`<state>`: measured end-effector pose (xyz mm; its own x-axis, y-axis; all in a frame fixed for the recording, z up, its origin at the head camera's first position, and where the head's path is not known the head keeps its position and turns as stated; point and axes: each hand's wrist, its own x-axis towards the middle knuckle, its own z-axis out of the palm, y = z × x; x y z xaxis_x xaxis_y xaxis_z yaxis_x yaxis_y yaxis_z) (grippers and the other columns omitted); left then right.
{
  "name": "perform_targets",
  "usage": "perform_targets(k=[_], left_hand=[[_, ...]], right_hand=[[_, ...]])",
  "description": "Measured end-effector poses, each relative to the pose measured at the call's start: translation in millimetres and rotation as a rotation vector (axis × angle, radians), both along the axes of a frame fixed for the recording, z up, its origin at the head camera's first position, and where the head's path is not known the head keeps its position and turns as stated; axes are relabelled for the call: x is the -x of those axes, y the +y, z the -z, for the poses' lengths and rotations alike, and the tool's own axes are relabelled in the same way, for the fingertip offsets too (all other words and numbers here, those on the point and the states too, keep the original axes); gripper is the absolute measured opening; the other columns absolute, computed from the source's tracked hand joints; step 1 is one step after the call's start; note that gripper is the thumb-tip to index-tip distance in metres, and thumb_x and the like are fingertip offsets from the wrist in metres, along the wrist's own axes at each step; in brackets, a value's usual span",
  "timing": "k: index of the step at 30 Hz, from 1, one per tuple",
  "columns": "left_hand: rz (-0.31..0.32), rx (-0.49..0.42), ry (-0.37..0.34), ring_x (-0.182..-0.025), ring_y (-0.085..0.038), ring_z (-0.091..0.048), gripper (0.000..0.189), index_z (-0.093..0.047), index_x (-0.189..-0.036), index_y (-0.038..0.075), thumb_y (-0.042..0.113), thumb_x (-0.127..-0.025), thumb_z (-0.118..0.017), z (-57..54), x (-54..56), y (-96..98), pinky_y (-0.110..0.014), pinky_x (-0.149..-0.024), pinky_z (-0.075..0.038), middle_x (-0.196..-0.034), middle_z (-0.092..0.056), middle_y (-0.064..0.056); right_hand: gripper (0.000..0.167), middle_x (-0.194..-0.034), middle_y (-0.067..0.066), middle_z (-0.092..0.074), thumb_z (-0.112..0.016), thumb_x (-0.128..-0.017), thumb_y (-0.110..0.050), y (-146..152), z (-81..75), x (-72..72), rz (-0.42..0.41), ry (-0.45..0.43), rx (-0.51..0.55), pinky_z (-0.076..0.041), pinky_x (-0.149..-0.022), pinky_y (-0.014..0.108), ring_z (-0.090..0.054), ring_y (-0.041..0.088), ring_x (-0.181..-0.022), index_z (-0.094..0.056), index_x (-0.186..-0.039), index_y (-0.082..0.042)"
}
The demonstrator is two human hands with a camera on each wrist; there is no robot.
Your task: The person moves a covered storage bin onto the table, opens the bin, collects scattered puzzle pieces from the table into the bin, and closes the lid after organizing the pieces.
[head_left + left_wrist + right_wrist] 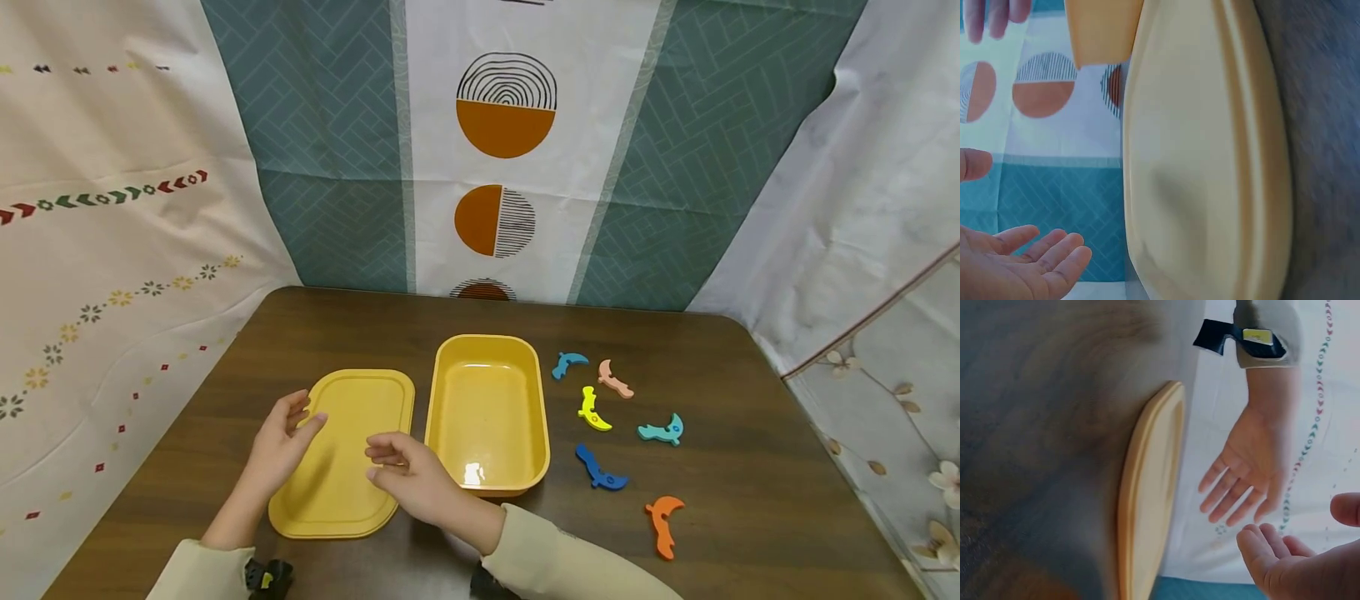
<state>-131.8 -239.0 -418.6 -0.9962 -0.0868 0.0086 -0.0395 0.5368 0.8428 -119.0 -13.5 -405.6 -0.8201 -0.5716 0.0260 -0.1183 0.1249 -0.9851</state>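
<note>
A flat yellow lid [341, 492] lies on the table. Over its left edge hovers my left hand [277, 442], fingers loosely bent and palm turned inward, holding nothing. My right hand [420, 479] is above the lid's right side, its fingers relaxed and pointing left, also holding nothing. In both wrist views the hands face each other above the lid, apart from it. Right of the lid stands a yellow box [487, 408], uncovered, with nothing visible inside.
Several small curved pieces are scattered right of the box: blue [567, 364], pink [615, 382], yellow [591, 410], teal [662, 431], dark blue [600, 470] and orange [663, 527]. Patterned cloth [330, 167] hangs behind the brown table [750, 500].
</note>
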Motion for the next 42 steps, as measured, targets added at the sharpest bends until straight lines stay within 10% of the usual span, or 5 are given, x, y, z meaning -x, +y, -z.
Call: perform_targets(k=[21,34,42], left_hand=[[0.083,-0.113,-0.01,-0.127,-0.044,-0.042,0.055,-0.031,-0.141,-0.007,0.024,-0.099,-0.049,-5.4,6.9,39.9,-0.057,-0.101,-0.037,-0.141,-0.039,-0.029],[0.152,-0.14,-0.015,-0.13,-0.042,-0.04,0.056,-0.032,-0.141,-0.006,0.021,-0.097,-0.054,-3.6,8.8,70.4,-0.055,-0.103,-0.036,-0.144,-0.036,-0.027],[0.171,-0.129,0.007,-0.131,-0.043,-0.038,0.059,-0.032,-0.141,-0.007,0.019,-0.094,-0.058,2.2,8.5,88.0,-0.055,-0.104,-0.036,-0.144,-0.036,-0.028]], right_hand=[[0.038,-0.128,0.019,-0.057,-0.054,-0.096,-0.011,39.9,-15.1,10.0,0.093,0.3,-0.045,-0.043,-0.102,0.04,-0.054,0.031,-0.12,-0.05,-0.131,0.003],[0.038,-0.123,0.012,-0.061,-0.062,-0.089,-0.006,69.9,-17.4,23.5,0.25,0.703,-0.141,-0.048,-0.094,0.04,-0.058,0.025,-0.114,-0.056,-0.126,-0.001],[0.04,-0.121,0.014,-0.061,-0.063,-0.088,-0.004,88.3,-14.6,28.5,0.328,0.746,-0.178,-0.049,-0.091,0.045,-0.058,0.027,-0.115,-0.056,-0.127,0.0]])
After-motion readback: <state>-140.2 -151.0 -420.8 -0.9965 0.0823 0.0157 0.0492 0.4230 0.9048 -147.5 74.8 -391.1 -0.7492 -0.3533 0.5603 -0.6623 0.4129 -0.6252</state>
